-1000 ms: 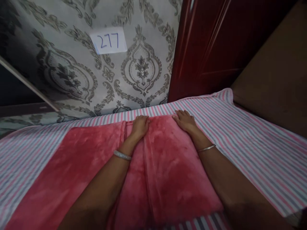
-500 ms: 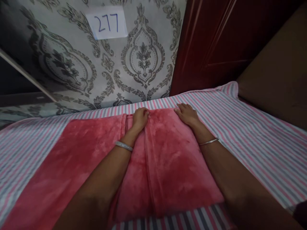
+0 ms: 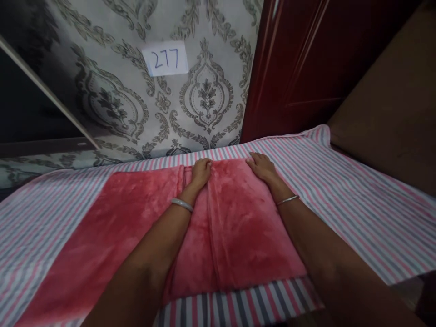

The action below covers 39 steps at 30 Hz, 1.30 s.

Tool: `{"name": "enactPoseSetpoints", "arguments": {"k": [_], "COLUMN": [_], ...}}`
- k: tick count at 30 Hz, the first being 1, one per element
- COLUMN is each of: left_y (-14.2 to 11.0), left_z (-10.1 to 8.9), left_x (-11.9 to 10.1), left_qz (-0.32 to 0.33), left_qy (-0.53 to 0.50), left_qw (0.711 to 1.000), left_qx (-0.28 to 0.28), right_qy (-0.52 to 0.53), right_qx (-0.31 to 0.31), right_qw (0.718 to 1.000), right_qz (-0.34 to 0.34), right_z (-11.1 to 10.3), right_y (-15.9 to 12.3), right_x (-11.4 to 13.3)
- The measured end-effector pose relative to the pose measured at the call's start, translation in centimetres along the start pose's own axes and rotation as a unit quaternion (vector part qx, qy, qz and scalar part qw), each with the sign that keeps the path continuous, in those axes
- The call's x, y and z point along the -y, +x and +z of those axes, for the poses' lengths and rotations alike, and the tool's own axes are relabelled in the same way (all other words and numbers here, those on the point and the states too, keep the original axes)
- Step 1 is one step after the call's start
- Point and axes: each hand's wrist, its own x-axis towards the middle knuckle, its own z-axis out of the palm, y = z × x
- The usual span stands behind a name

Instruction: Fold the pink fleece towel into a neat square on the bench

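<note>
Pink plush blanket [image 3: 252,227], partly folded, flat on striped sheet [image 3: 340,200]. Left hand [image 3: 201,171] at its far edge near the fold, fingers curled together; whether they pinch cloth, cannot tell. Right hand [image 3: 262,165] on the far right corner, fingers slightly spread. Beyond: patterned wall [image 3: 207,97], paper marked 277 [image 3: 165,58], dark red panel [image 3: 299,68] right of it.

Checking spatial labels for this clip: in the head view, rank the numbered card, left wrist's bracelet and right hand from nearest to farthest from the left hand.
1. Bracelet, just behind the left hand
2. Right hand, to its right, on the red blanket
3. Numbered card, up on the patterned wall
</note>
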Motion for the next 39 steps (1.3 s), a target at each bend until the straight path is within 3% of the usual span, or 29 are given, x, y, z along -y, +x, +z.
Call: {"name": "enactPoseSetpoints", "arguments": {"k": [5, 9, 12, 14, 16, 19, 22, 25, 27, 30, 32, 36, 39], "left_y": [-0.7, -1.1, -0.8, -0.3, 0.1, -0.8, -4.7, -11.2, -16.0, -21.7, -24.1, -25.6, -25.4], "left_z": [-0.5, -1.3, -2.4, -3.8, -5.6, -9.0, -12.8, -15.8, -16.7, -16.1, -14.7, -12.5, -12.2], "left_x": [-0.7, -1.7, -2.9, -3.8, -4.4, -4.4, -3.1, -1.0, 0.3, 1.1, 0.8, -0.3, -0.3], "left_qz": [-0.011, -0.016, -0.017, -0.011, -0.001, 0.012, 0.019, 0.024, -0.001, -0.057, -0.074, -0.088, -0.086], "left_qy": [0.034, 0.058, 0.06, 0.052, 0.043, 0.038, 0.043, 0.064, 0.104, 0.187, 0.222, 0.265, 0.283], "left_qw": [0.999, 0.998, 0.996, 0.994, 0.994, 0.994, 0.994, 0.995, 0.993, 0.979, 0.969, 0.951, 0.945], "left_qx": [0.007, 0.029, 0.069, 0.093, 0.101, 0.103, 0.102, 0.078, 0.06, 0.055, 0.083, 0.131, 0.137], "right_qy": [-0.043, -0.073, -0.052, -0.045, -0.049, -0.056, -0.058, -0.054, -0.049, -0.046, -0.048, -0.05, -0.051], "right_qx": [0.01, 0.055, 0.099, 0.142, 0.16, 0.135, 0.114, 0.106, 0.1, 0.097, 0.1, 0.104, 0.111], "right_qw": [0.998, 0.991, 0.966, 0.953, 0.948, 0.95, 0.95, 0.953, 0.954, 0.954, 0.954, 0.955, 0.955], "right_qz": [0.049, -0.099, -0.232, -0.263, -0.269, -0.277, -0.283, -0.28, -0.277, -0.278, -0.279, -0.273, -0.269], "right_z": [-3.1, -4.7, -3.6, -2.5, -1.5, -0.5, 0.2, 0.4, 0.4, 0.4, 0.4, 0.4, 0.3], "right_y": [-1.8, -9.0, -16.2, -19.8, -21.8, -22.5, -22.2, -22.2, -22.4, -22.4, -22.4, -22.5, -22.4], "right_x": [2.7, 7.4, 10.2, 11.0, 11.1, 10.7, 10.3, 10.2, 10.2, 10.2, 10.2, 10.3, 10.4]}}
